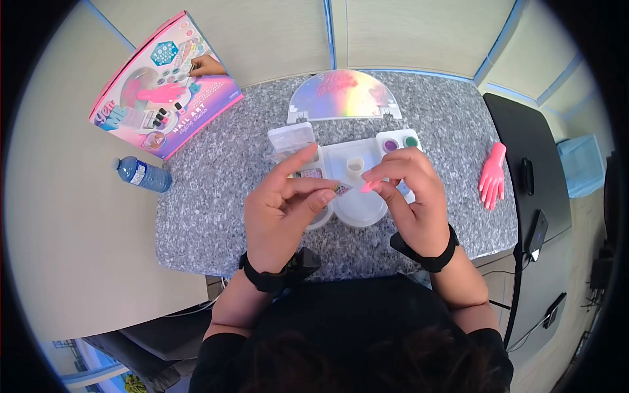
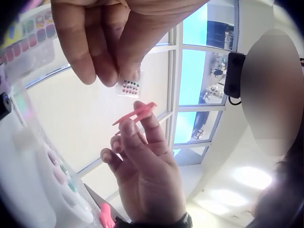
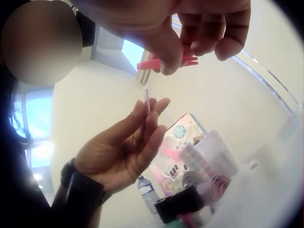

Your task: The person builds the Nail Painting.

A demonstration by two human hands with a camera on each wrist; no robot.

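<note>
Between thumb and fingertips, my left hand point(image 1: 275, 213) pinches a small clear sheet of coloured gems point(image 2: 129, 89), held up above a white plastic tray point(image 1: 360, 211). Opposite it, my right hand point(image 1: 419, 206) pinches pink plastic tweezers point(image 2: 135, 113) between thumb and index finger. In the left wrist view the tweezers lie just below the gem sheet, their two arms spread slightly and their tips apart from it. The right wrist view shows the sheet point(image 3: 147, 97) nearly edge-on. Fingers hide part of both things.
A half-round iridescent panel point(image 1: 344, 97) lies behind the tray. Purple and green pots point(image 1: 390, 145) sit at its right; an open clear lid point(image 1: 291, 136) stands at its left. A nail art box point(image 1: 167, 92) and water bottle point(image 1: 145, 174) are left, a pink model hand point(image 1: 493, 175) right.
</note>
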